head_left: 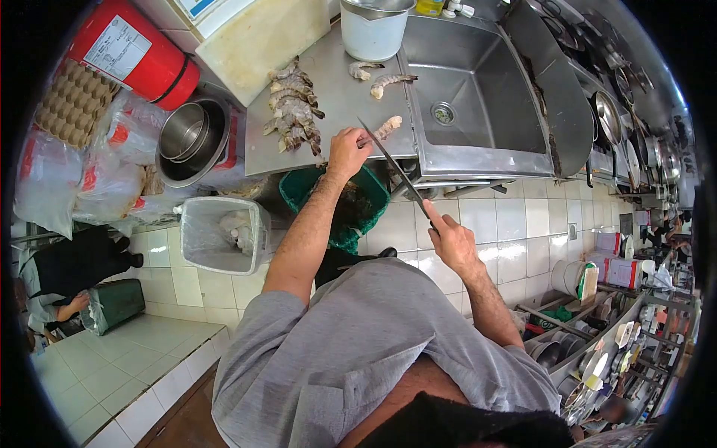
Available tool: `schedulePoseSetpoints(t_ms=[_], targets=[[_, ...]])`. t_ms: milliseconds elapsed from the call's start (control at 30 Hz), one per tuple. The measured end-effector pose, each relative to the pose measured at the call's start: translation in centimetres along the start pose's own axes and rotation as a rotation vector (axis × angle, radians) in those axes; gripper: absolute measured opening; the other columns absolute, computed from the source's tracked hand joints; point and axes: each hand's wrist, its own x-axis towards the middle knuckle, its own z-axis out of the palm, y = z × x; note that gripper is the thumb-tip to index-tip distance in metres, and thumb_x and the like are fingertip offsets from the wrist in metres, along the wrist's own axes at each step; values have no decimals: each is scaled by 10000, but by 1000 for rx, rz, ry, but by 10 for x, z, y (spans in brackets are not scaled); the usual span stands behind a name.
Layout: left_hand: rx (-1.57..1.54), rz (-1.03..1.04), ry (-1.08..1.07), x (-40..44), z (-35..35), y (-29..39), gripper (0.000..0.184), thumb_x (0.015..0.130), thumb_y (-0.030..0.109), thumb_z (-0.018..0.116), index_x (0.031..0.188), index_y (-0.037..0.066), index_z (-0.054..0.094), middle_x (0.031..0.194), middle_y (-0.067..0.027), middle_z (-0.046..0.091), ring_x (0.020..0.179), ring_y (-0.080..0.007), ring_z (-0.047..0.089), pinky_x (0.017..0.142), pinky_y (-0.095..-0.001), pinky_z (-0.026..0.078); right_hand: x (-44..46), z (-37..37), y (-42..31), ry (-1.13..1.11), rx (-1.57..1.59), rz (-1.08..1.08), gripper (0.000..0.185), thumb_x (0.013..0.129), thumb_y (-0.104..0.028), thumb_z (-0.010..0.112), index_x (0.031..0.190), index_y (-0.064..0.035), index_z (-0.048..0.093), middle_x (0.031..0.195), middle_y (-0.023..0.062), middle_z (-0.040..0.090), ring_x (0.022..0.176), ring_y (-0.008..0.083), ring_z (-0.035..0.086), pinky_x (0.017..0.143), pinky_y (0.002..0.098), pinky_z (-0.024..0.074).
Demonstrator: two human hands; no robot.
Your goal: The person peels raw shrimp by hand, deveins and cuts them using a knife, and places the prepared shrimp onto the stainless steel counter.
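My right hand (453,243) is wrapped round the handle of a long knife (402,173), its blade pointing up and left toward my left hand. My left hand (347,153) is closed at the counter's front edge, pinching the dark tail end of a peeled shrimp (388,128). The blade crosses beside this shrimp; whether it touches, I cannot tell. Two more peeled shrimp, a smaller shrimp (364,70) and a longer shrimp (391,84), lie farther back. To the left is a pile of unpeeled shrimp (293,104) in a row on the steel counter (261,145).
A steel sink (478,97) adjoins the counter on the right. Below my left forearm stands a green-lined bin (376,196) with scraps. A white tub (224,257), steel pots (184,133) and a white bucket (372,33) stand around. Another person (67,269) is at far left.
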Motion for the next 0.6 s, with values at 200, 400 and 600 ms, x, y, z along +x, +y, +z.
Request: schedulePoseSetpoints(t_ms=[200, 400, 600], targets=[[42, -24, -55, 1, 1, 1, 202, 712, 63, 687, 891, -10, 627, 858, -140, 634, 809, -282, 647, 747, -374, 524, 24, 17, -4, -8, 54, 36, 691, 843, -110, 637, 1451, -255, 344, 874, 132, 621, 740, 339, 631, 665, 453, 519], [241, 107, -21, 9, -1, 2, 179, 715, 88, 685, 887, 90, 634, 898, -56, 627, 897, -282, 594, 760, -419, 451, 30, 10, 7, 109, 111, 10, 691, 844, -121, 632, 1452, -265, 337, 890, 124, 621, 753, 342, 632, 673, 457, 523], [207, 271, -68, -1, -8, -7, 189, 764, 126, 702, 936, 68, 651, 1007, -70, 614, 993, -292, 552, 888, -406, 427, -1, 5, 26, 69, 38, 57, 697, 839, -111, 628, 1452, -269, 336, 861, 113, 605, 716, 328, 633, 640, 446, 534]])
